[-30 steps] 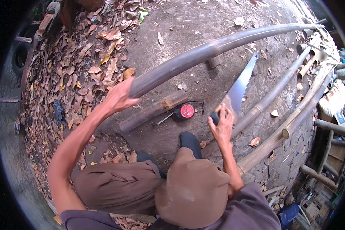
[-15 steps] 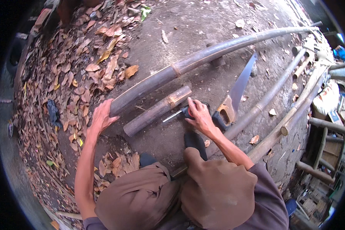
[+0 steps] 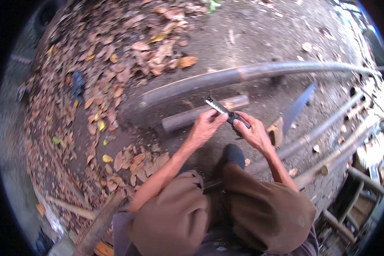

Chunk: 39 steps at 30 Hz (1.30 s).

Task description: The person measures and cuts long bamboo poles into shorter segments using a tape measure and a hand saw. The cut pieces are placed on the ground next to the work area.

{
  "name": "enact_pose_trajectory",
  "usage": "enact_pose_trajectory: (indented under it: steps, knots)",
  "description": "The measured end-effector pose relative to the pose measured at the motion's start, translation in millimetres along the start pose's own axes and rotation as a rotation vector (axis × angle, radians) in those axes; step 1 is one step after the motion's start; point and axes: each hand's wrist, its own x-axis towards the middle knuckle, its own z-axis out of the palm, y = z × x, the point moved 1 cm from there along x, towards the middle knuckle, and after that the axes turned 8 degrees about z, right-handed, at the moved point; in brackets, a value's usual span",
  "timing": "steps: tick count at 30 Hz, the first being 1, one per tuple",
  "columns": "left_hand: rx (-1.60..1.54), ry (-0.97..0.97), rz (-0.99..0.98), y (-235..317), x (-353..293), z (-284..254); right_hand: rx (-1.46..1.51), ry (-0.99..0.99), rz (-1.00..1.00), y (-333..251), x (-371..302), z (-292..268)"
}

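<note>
My right hand point(image 3: 256, 134) is closed around the dark red-and-black case of what looks like a tape measure. A short length of its blade point(image 3: 217, 106) sticks out toward the upper left, with pale marks along one edge. At the blade's base, beside the case, the fingers of my left hand point(image 3: 204, 130) pinch it. Both hands are in front of my knees, above the ground. Just beyond them lies a short cut piece of bamboo point(image 3: 183, 120), partly covered by the blade and my fingers. Farther off, a long bamboo pole point(image 3: 196, 86) runs to the right.
Right of my hands lies a handsaw point(image 3: 296, 106) with a wooden handle. More bamboo poles point(image 3: 311, 135) stretch along the right. Dry leaves point(image 3: 115, 72) cover the left side. A wooden frame point(image 3: 356, 205) stands at the lower right, and a branch point(image 3: 100, 222) lies at lower left.
My left hand has left the long pole's near end and come to the tape measure. My right hand has lifted the tape measure off the ground. The view has shifted.
</note>
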Motion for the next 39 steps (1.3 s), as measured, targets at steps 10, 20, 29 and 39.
enact_pose_trajectory:
  steps: [10, 20, 29, 39]
  knots:
    - [-0.501, 0.782, 0.206, -9, 0, -77, -0.779, 0.118, -0.253, -77, 60, 3]
    - [-0.501, 0.907, 0.069, -26, 7, -102, -0.7, 0.253, -0.308, -76, 79, -34]
    - [-0.217, 0.385, -0.141, 13, -11, -94, -0.554, 0.321, -0.26, -45, 97, -96]
    - [0.899, -0.284, 0.071, 153, 69, -108, -0.511, 0.302, -0.214, -29, 107, -103]
